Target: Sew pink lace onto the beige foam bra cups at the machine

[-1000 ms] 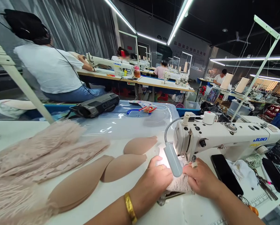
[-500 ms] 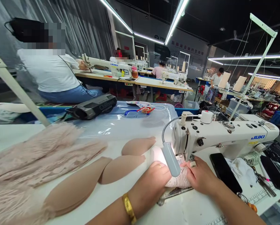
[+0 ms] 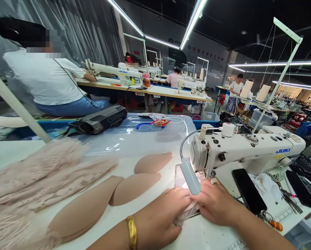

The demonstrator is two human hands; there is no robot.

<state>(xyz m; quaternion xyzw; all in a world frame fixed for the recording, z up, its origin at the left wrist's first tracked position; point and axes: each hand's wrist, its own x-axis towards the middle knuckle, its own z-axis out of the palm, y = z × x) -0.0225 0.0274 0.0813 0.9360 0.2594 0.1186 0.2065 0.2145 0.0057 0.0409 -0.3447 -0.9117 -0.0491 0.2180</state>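
My left hand (image 3: 168, 210), with a gold bangle at the wrist, has its fingers closed on a pale pink lace piece (image 3: 188, 211) in front of the sewing machine (image 3: 238, 147). My right hand (image 3: 217, 201) pinches the same piece from the other side, close to the needle area. The two hands nearly meet there, and they cover most of the lace. A grey lamp head (image 3: 190, 177) on a bent metal neck hangs over the fingertips and hides part of the work. The needle and presser foot are mostly hidden.
Beige moulded cups (image 3: 86, 208) and a heap of pale lace (image 3: 41, 170) lie to the left. A clear plastic lid (image 3: 134, 139) is behind them, bearing a black device (image 3: 100, 119). Right of the machine are a phone (image 3: 249, 191), scissors with orange handles (image 3: 276, 225) and white cloth (image 3: 267, 187).
Both hands have drawn closer together at the machine, the right one moving left. The lace piece is more covered and bunched between them. The view has shifted slightly.
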